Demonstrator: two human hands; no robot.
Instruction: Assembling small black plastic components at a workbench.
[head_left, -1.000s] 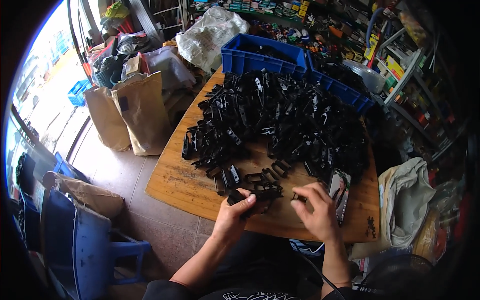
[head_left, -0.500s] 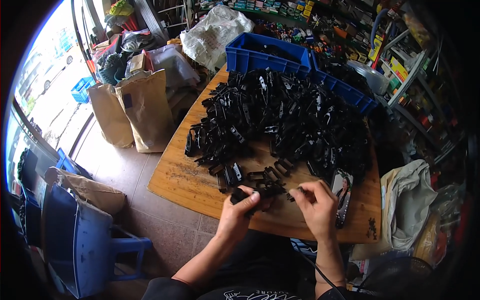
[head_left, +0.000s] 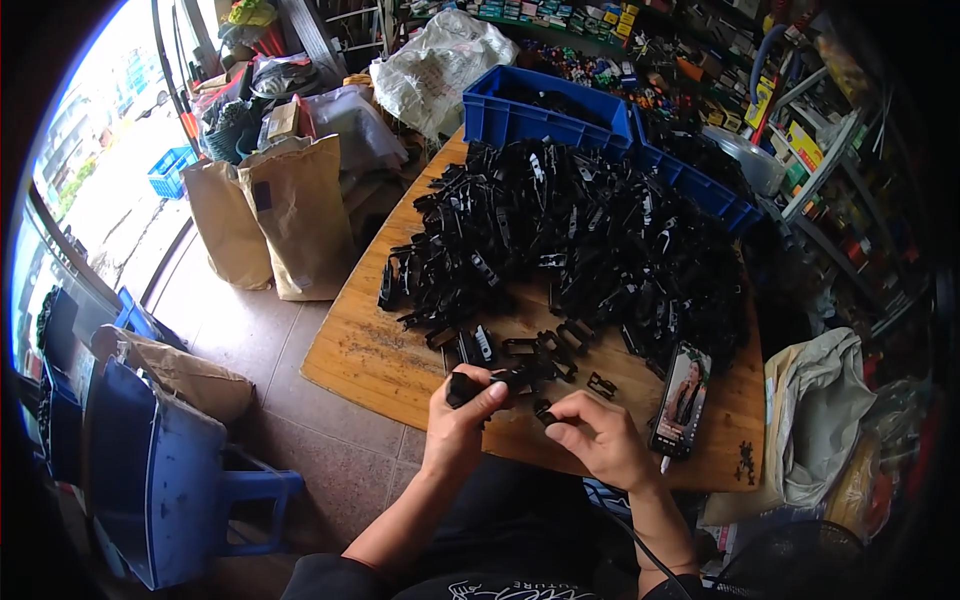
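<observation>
My left hand (head_left: 458, 425) grips a black plastic part (head_left: 468, 385) over the near edge of the wooden table (head_left: 365, 355). My right hand (head_left: 598, 440) is just beside it, pinching a small black piece (head_left: 543, 410) between its fingertips. A few loose black parts (head_left: 545, 350) lie right behind both hands. Beyond them a big heap of black plastic parts (head_left: 570, 230) covers most of the table. A phone (head_left: 682, 397) with a lit screen lies flat to the right of my right hand.
Blue crates (head_left: 545, 110) stand at the table's far end. Brown paper bags (head_left: 270, 225) lean on the floor to the left. A blue plastic stool (head_left: 160, 480) is at the lower left. A grey cloth bag (head_left: 825, 420) hangs at the right. Cluttered shelves line the back.
Both hands have drawn a little closer to me and together; the left one has lifted its black part off the table, and the right one now pinches a small piece.
</observation>
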